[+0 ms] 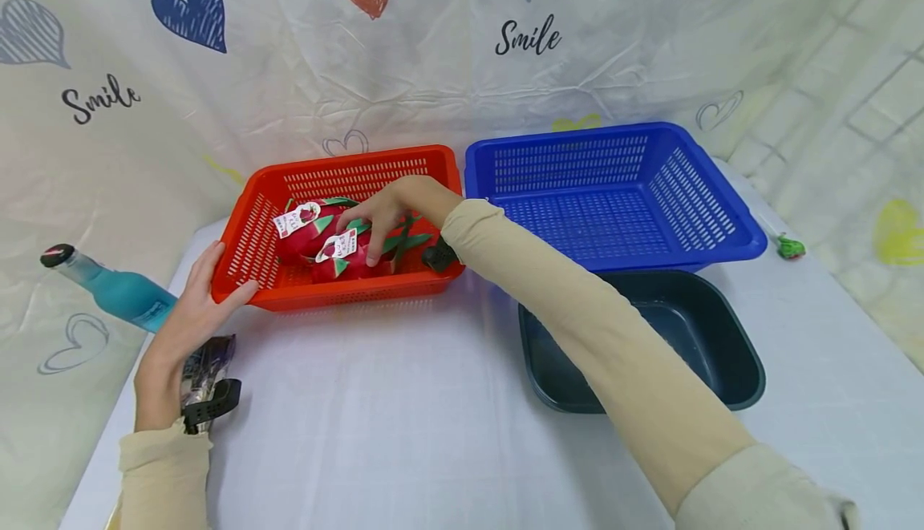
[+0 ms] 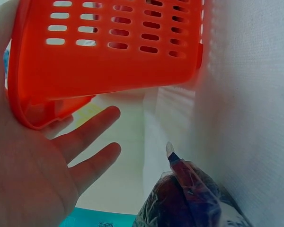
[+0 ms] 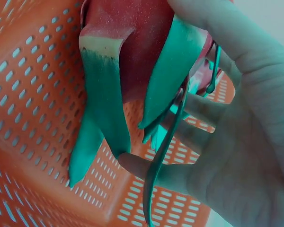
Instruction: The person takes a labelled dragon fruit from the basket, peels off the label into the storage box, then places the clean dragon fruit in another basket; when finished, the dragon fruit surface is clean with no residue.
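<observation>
Left hand (image 1: 191, 305): fingers straight, spread about the red basket's (image 1: 361, 297) near left corner
Progress: both fruits inside; grasp seemingly done, release not yet
Front fruit (image 1: 354, 268): in basket; long axis roughly left-right, leafy end rightward
Right hand (image 1: 395, 204): grasping front fruit
Rear fruit (image 1: 306, 237): just behind

Tagged red dragon fruits (image 1: 292, 251) lie in a basket (image 1: 346, 295).

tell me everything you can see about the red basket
The red basket looks plastic: rectangular, with slotted walls and floor and a solid rim. It stands open side up on the table, left of the blue basket, and holds dragon fruits. The left hand touches its near left corner; the right hand is inside.
</observation>
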`<state>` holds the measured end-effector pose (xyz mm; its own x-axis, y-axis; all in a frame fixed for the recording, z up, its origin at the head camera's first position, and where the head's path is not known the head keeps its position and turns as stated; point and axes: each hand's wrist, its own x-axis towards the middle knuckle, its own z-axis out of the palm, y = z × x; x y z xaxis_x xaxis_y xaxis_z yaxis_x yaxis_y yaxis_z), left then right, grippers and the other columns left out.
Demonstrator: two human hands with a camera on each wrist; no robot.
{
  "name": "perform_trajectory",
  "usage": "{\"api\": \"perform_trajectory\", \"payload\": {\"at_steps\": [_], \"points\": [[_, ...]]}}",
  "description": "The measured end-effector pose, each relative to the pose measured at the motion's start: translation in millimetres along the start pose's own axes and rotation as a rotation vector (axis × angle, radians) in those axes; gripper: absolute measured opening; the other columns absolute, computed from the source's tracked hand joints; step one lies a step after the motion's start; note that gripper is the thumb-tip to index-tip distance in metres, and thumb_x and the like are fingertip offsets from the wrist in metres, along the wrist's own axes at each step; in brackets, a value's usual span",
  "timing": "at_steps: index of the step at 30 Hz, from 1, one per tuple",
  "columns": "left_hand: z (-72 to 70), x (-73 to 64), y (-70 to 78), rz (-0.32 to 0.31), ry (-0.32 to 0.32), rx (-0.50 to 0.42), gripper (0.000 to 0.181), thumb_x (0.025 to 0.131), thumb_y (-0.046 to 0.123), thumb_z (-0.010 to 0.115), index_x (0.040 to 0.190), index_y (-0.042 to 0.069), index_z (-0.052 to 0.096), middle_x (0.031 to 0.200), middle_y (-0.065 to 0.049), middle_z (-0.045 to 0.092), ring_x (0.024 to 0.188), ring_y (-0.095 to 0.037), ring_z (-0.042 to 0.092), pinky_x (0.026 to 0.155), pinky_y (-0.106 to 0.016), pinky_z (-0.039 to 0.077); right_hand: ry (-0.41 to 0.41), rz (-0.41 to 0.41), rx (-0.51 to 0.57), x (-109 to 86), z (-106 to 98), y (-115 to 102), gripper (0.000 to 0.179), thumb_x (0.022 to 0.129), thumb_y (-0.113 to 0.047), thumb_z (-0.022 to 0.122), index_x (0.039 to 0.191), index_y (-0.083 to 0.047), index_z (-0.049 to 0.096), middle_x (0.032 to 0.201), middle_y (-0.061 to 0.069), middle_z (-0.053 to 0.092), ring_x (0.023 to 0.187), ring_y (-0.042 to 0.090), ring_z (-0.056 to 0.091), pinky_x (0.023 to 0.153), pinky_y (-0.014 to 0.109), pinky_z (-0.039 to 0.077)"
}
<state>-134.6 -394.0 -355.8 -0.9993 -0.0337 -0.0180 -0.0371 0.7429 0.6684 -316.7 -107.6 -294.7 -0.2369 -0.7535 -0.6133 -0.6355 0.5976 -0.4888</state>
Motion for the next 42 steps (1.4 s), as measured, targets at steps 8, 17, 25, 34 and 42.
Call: {"api": "perform_trajectory", "payload": {"at_steps": [8, 17, 25, 34, 42], "points": [[-0.6, -0.1, 1.4, -0.002, 0.002, -0.013, 0.088, 0.094, 0.043, 0.055, 0.157, 0.022, -0.002, 0.163, -0.013, -0.001, 0.136, -0.044, 0.023, 0.080, -0.020, 0.048, 0.107, -0.077, -0.092, 5.8, 2, 3, 0.082, 0.082, -0.044, 0.074, 0.151, -0.033, 0.030, 0.156, 0.001, 0.026, 0.143, 0.018, 0.024, 0.117, 0.037, 0.031], [1.7, 0.0, 1.0, 0.001, 0.006, -0.028, 0.087, 0.094, 0.042, 0.056, 0.157, 0.022, -0.002, 0.163, -0.012, 0.001, 0.136, -0.042, 0.024, 0.078, -0.013, 0.041, 0.176, -0.064, -0.191, 4.2, 4, 0, 0.077, 0.081, -0.046, 0.071, 0.149, -0.035, 0.036, 0.154, -0.001, 0.033, 0.138, 0.016, 0.032, 0.113, 0.037, 0.037], [1.6, -1.2, 1.5, -0.005, 0.006, -0.030, 0.088, 0.094, 0.043, 0.056, 0.157, 0.023, -0.002, 0.163, -0.012, 0.001, 0.137, -0.042, 0.023, 0.073, -0.007, 0.041, 0.235, -0.098, -0.187, -2.5, 2, 2, 0.075, 0.081, -0.047, 0.068, 0.148, -0.032, 0.038, 0.148, -0.002, 0.042, 0.131, 0.015, 0.039, 0.108, 0.035, 0.042], [1.1, -3.0, 1.0, -0.008, 0.009, -0.032, 0.088, 0.094, 0.043, 0.056, 0.157, 0.023, -0.003, 0.163, -0.013, 0.002, 0.136, -0.043, 0.024, 0.072, -0.004, 0.040, 0.336, -0.143, -0.100, -8.9, -3, 11, 0.075, 0.082, -0.048, 0.068, 0.149, -0.032, 0.037, 0.148, -0.001, 0.043, 0.130, 0.014, 0.041, 0.104, 0.031, 0.044], [1.3, -1.6, -0.4, -0.005, 0.006, -0.034, 0.087, 0.094, 0.043, 0.055, 0.157, 0.023, -0.003, 0.163, -0.012, 0.002, 0.136, -0.042, 0.025, 0.074, -0.006, 0.042, 0.438, -0.199, 0.013, -24.0, -4, 15, 0.078, 0.080, -0.051, 0.066, 0.149, -0.033, 0.035, 0.145, -0.001, 0.045, 0.130, 0.016, 0.040, 0.100, 0.030, 0.047]]}}
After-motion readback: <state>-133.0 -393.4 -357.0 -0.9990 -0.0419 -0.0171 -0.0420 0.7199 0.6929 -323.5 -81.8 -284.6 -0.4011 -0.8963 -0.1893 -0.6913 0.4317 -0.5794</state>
